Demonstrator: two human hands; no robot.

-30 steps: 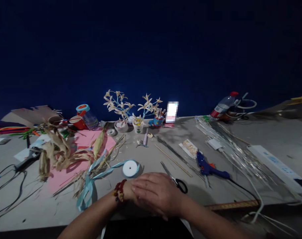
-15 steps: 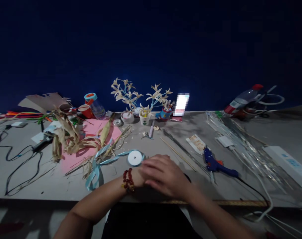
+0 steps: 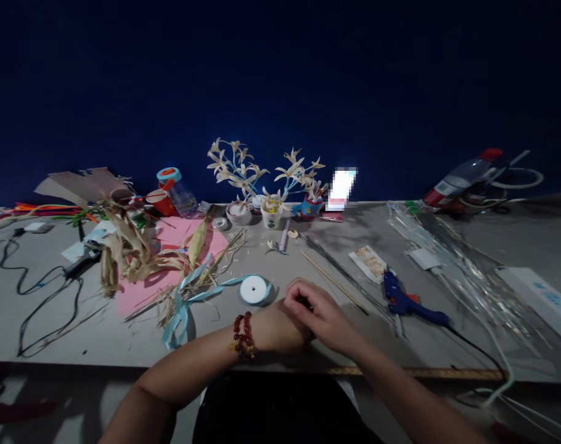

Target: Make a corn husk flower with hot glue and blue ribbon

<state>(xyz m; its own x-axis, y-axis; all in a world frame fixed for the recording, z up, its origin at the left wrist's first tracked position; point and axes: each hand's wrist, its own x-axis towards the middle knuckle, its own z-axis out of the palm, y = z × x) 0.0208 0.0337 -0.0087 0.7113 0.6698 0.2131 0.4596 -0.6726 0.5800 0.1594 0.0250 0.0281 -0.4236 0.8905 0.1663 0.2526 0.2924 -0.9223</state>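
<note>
My left hand (image 3: 280, 327) reaches in from the left over the table's front part, with a red bead bracelet (image 3: 243, 335) round the wrist. Its fingers are hidden behind my right hand (image 3: 320, 313), which lies across it. The right fingers are curled in, with a dark gap beside the thumb and no object showing. Just beyond my left hand is a white spool of light blue ribbon (image 3: 253, 289); a loose ribbon length (image 3: 176, 327) trails left from it. Thin sticks (image 3: 333, 280) lie beyond my right hand, and a blue glue gun (image 3: 410, 305) is to its right.
Dried corn husks (image 3: 127, 246) lie partly on pink paper (image 3: 137, 293) at the left. Husk flowers (image 3: 238, 166) stand in small cups at the back, beside a lit phone (image 3: 340, 188). A power strip (image 3: 539, 299) and clear plastic wrapping (image 3: 475, 265) occupy the right.
My right hand has pulled back slightly rightward across my left hand, and its fingers have curled from a flatter, stretched pose. The whole view has shifted slightly.
</note>
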